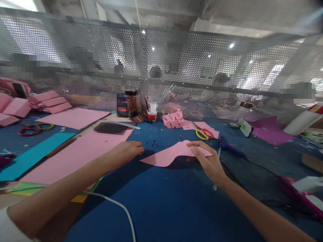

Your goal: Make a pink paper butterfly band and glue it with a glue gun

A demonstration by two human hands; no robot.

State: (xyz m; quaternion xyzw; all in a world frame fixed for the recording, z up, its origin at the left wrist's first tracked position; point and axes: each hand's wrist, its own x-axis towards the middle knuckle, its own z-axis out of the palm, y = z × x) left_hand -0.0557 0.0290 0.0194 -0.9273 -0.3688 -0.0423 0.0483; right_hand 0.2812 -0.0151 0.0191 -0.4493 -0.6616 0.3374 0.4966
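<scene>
Presently I have one view to log, from the head camera.

Head view. The item is a curved piece of pink paper or thin card (164,155), drawn to a point at its left end. It is raised over the middle of the blue-topped desk (151,208), well short of the far edge, where the grey perforated metal screen (176,70) stands.

Handling, my estimate: very light, more springy than stiff, not slippery in bare fingers, easily creased. The pointed end looks weakest and likeliest to bend. I would take hold flat, at the broad part or the right end, with little pressure.

Pose, right: the right hand (208,161) comes in from the desk's near right, palm inward. Thumb and index finger pinch the paper towards its right end, which sticks out past the grip; the other fingers lie partly hidden behind and below it. The forearm slopes up and inward.

Pose, left: the left hand (131,150) is held back upward, fingers bent and bunched close together. I cannot tell whether they pinch anything. It sits near the paper's tip without touching it, just beside some tiny black bits (153,144) scattered on the desk. The forearm crosses above a large flat pink sheet (75,158) on the desk's left side.

Nearby, beyond the right hand towards the far edge: scissors with red and yellow loop handles (205,133). Just to its right: a dark blue plastic glue gun (230,148).
</scene>
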